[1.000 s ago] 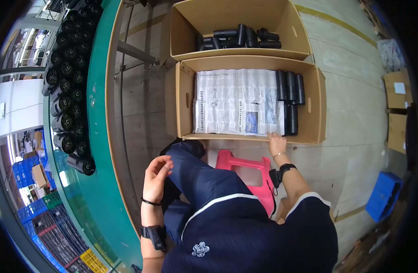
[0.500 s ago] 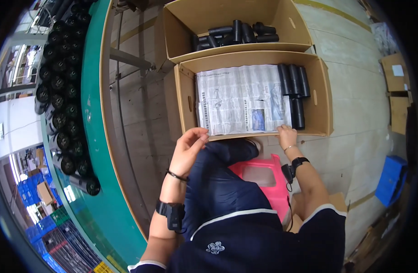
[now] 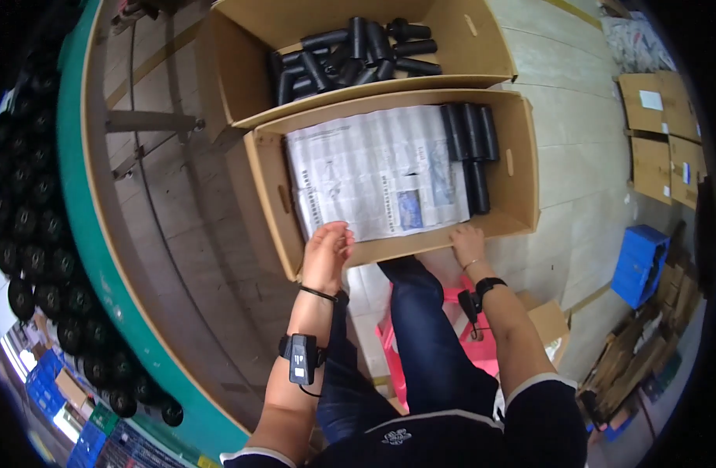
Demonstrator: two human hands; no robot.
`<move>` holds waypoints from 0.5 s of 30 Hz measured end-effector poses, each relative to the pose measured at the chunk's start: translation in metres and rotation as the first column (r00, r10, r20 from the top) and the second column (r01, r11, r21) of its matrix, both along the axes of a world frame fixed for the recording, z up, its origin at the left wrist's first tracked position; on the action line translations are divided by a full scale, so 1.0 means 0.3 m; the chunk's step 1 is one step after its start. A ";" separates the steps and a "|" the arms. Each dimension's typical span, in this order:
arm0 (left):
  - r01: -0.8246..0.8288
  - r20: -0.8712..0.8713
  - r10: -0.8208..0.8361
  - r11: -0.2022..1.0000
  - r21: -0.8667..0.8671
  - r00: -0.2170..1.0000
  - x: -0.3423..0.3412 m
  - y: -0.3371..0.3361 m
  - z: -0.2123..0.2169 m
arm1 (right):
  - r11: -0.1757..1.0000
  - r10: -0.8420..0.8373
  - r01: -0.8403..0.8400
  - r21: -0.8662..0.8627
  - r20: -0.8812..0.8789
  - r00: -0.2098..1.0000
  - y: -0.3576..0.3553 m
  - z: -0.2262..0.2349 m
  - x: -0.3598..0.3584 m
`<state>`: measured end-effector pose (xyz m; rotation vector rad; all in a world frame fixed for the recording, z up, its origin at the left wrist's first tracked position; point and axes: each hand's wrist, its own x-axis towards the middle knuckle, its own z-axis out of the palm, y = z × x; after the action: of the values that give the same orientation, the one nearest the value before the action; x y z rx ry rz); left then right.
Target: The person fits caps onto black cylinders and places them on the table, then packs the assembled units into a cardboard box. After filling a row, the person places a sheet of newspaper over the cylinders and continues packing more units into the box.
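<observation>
A near cardboard box (image 3: 264, 191) holds a spread sheet of newspaper (image 3: 373, 171) with black cylinders (image 3: 471, 144) showing at its right end. My left hand (image 3: 325, 253) rests on the box's near wall at the paper's lower left corner, fingers together. My right hand (image 3: 467, 243) touches the near wall at the paper's lower right corner. Whether either hand pinches the paper I cannot tell. Behind it, a second cardboard box (image 3: 217, 86) is filled with loose black cylinders (image 3: 350, 54).
A green conveyor rim (image 3: 89, 234) curves down the left, lined with black round parts (image 3: 30, 257). A pink plastic stool (image 3: 459, 343) is under my legs. A blue crate (image 3: 639, 265) and flattened cardboard (image 3: 658, 132) lie at the right on the concrete floor.
My left hand has risen from my knee to the box's near edge. My right hand stays at the box's front right. The view has moved closer over the box.
</observation>
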<state>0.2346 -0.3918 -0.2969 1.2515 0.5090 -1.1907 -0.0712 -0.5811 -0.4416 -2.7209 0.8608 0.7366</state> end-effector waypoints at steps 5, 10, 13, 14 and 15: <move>0.202 -0.135 -0.222 0.969 -0.143 0.966 -0.091 -0.315 -0.292 | 0.829 -0.052 -0.007 0.559 0.090 0.995 -0.110 0.021 -0.002; 0.410 -0.025 -0.420 0.895 -0.177 0.907 -0.186 -0.644 -0.612 | 0.910 -0.415 0.381 0.165 0.421 0.807 -0.627 -0.172 0.077; 0.484 0.048 -0.483 0.860 -0.163 0.874 -0.254 -0.812 -0.707 | 0.807 -0.560 0.587 0.063 0.396 0.728 -0.931 -0.347 0.124; 0.487 0.077 -0.482 0.853 -0.186 0.873 -0.279 -0.863 -0.735 | 0.764 -0.615 0.639 0.088 0.396 0.682 -1.017 -0.403 0.093; 0.468 0.076 -0.464 0.853 -0.229 0.883 -0.258 -0.860 -0.800 | 0.768 -0.619 0.629 0.117 0.388 0.683 -0.984 -0.442 0.159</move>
<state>0.1573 -0.6498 -0.5370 1.2048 0.0306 -1.5948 -0.0233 -0.8763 -0.5743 -2.2012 1.5534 0.0049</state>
